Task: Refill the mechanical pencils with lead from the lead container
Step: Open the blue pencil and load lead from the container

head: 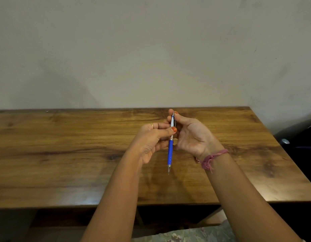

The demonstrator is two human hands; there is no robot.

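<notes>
Both forearms are reaching forward, hands meeting in front. Left hand (151,140) is pinching the mechanical pencil (170,145) mid-barrel, thumb on the near side, fingers curled behind. Right hand (191,135), palm turned inward, is pinching the pencil's upper end with its fingertips (175,113).

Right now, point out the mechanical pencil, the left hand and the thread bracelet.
mechanical pencil (170,151): head view, on its blue grip section.
left hand (152,140): head view, on the palm below the thumb.
thread bracelet (214,155): head view, on the pink strand across the right wrist.
</notes>
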